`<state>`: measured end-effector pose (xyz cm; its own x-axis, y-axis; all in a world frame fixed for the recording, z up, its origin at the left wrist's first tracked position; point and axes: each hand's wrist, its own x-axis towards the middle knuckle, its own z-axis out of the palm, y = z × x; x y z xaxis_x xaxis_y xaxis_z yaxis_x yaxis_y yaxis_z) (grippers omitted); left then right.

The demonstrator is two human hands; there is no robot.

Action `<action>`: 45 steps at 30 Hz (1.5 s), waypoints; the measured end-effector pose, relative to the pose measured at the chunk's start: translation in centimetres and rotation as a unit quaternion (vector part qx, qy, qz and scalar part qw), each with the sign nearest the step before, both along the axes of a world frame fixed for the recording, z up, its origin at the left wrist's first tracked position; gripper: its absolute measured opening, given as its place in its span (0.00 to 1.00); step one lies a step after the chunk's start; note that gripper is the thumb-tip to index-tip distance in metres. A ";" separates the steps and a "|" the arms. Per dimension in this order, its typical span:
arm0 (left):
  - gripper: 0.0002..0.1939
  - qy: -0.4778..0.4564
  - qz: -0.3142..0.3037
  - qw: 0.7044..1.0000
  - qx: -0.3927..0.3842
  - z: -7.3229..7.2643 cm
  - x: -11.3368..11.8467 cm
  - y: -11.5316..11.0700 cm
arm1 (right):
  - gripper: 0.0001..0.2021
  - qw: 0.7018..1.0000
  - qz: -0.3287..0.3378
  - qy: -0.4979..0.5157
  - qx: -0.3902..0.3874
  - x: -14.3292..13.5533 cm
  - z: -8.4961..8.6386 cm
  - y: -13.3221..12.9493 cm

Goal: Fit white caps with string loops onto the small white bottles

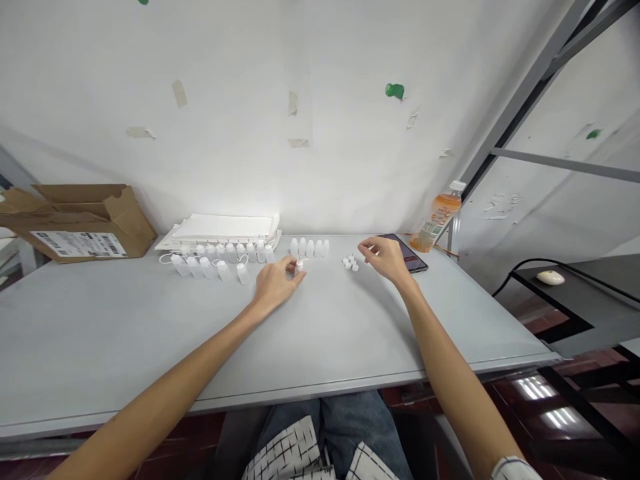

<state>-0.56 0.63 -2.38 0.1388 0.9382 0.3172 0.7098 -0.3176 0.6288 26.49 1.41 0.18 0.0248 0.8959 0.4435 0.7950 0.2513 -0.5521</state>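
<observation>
In the head view, the left hand [276,285] holds a small bottle [299,268] between thumb and fingers, and the bottle stands upright on the table [320,320]. This grip is narrow, and it should press only lightly, because the soft-looking wall may bend. The right hand [384,257] is just beside the white caps [350,263], with its fingertips close together; whether they hold a cap, one cannot tell. It is better to take one cap by its sides, without pushing the others apart, and to bring it level over the neck, so that it does not sit tilted. The left fingers should stay below the neck, to leave room. The bottle row [310,249] stands behind the held bottle, so the wrist should move carefully there.
</observation>
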 end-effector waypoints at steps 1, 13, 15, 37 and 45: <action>0.09 0.015 0.004 1.000 -0.008 0.2 0.0 -0.1 | 0.08 1.000 0.010 0.013 0.003 -0.4 0.1 -0.1; 0.21 0.046 0.061 0.986 0.152 2.7 -0.1 -1.0 | 0.12 0.980 0.145 0.085 -0.110 -7.1 -0.3 -2.0; 0.15 -0.002 0.075 0.963 0.258 3.6 -0.7 -0.9 | 0.18 0.971 0.154 0.106 -0.151 -7.5 -0.6 -1.9; 0.18 -0.107 0.178 0.871 0.444 6.8 -7.6 2.0 | 0.19 0.957 0.238 0.049 -0.159 -18.0 -2.1 0.5; 0.10 -0.003 -0.006 0.869 0.495 4.3 -2.9 -1.0 | 0.09 0.995 0.101 0.002 0.009 -9.9 0.4 1.1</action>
<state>-3.46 -0.40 1.89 0.1419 0.2026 0.9689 0.7001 -0.7125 0.0465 16.59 2.49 0.55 -0.1528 0.8745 0.4604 0.7257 0.4156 -0.5483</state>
